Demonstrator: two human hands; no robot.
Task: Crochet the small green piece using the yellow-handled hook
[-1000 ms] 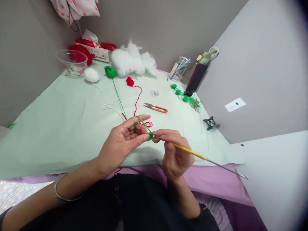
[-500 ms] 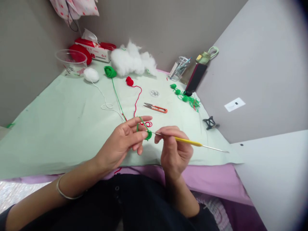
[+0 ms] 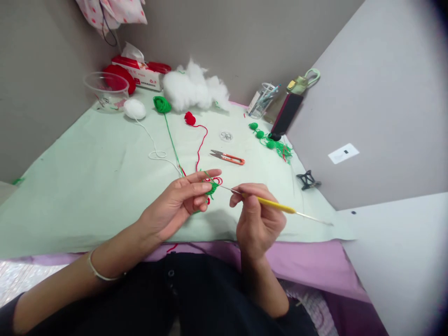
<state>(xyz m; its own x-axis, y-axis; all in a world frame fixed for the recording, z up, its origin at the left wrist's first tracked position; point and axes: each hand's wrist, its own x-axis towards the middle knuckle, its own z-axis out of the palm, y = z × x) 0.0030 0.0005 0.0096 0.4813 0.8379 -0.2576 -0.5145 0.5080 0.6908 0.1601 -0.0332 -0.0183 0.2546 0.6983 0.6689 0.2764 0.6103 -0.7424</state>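
Note:
My left hand [image 3: 177, 200] pinches a small green crocheted piece [image 3: 213, 188] between thumb and fingers, with green yarn running over the raised index finger. A bit of red shows just below the piece. In my right hand [image 3: 257, 214] is a crochet hook [image 3: 276, 204] with a yellow handle, its thin metal tip reaching left to the edge of the green piece. From a green yarn ball [image 3: 162, 104] a strand runs down to my left hand. Red yarn [image 3: 199, 151] and white yarn [image 3: 153, 140] also trail toward that hand.
Orange-handled snips [image 3: 229, 158] and a small round clear dish [image 3: 226, 136] lie beyond the hands. Farther back are white stuffing [image 3: 192, 88], a tissue box [image 3: 149, 77] and a clear tub [image 3: 107, 93]. Green crocheted balls [image 3: 259, 134], a phone [image 3: 287, 113] and a black stand [image 3: 308, 180] are at right.
The green piece has turned in my left fingers and sits slightly higher, with red now showing below it. My right hand and the hook have shifted slightly right.

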